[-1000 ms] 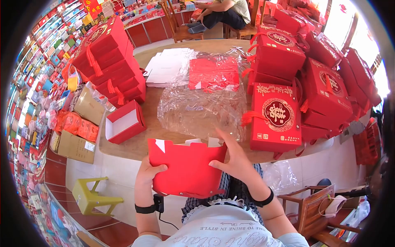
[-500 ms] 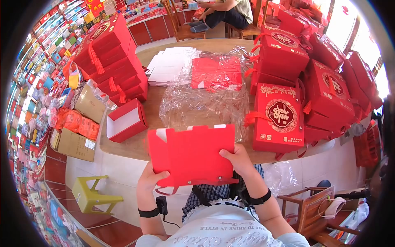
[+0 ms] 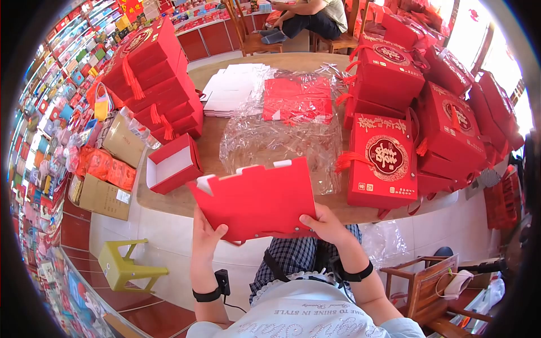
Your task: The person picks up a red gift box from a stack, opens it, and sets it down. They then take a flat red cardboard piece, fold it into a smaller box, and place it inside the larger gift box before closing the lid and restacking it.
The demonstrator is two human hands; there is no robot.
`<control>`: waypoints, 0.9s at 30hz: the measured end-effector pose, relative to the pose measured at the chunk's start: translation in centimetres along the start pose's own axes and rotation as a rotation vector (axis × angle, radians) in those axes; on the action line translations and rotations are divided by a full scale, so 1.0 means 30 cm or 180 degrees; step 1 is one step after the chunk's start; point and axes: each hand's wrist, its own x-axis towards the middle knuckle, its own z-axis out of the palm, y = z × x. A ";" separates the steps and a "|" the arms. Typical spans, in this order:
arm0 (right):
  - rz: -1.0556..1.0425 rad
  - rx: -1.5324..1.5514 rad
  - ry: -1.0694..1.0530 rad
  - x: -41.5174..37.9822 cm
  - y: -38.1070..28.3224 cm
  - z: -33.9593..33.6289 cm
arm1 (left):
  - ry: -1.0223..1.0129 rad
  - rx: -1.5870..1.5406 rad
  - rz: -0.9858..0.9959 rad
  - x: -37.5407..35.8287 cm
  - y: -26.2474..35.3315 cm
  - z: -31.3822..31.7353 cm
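A flat red cardboard piece (image 3: pixel 259 200) with white tabs along its far edge is held up in front of my body, over the near table edge. My left hand (image 3: pixel 208 234) grips its lower left corner, thumb on top. At its lower right, my right hand (image 3: pixel 326 223) is closed on it, the thumb on the near face. Beyond it on the table lie clear plastic wrap (image 3: pixel 276 143), red sheets (image 3: pixel 297 100) and a stack of white sheets (image 3: pixel 234 89). An open red box (image 3: pixel 176 163) with a white inside sits to the left.
Stacked red boxes (image 3: pixel 149 73) stand at the table's left. More red gift boxes (image 3: pixel 383 159) with tassels fill the right side. A green stool (image 3: pixel 127 265) and a wooden chair (image 3: pixel 428 293) flank me. A person (image 3: pixel 310 19) sits beyond the wooden table (image 3: pixel 211 132).
The red cardboard piece has tilted, its right side rising and its far edge shifting left and away from me. Both hands have moved with it and still hold it.
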 end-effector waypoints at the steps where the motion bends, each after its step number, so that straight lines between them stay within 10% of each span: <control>1: -0.0102 0.0123 0.0033 -0.003 -0.002 0.010 | 0.0304 0.0135 0.0359 -0.001 -0.008 0.019; 27: -0.1747 0.0056 0.1381 0.131 -0.076 -0.015 | -0.0104 -0.0118 0.0969 0.132 -0.034 0.199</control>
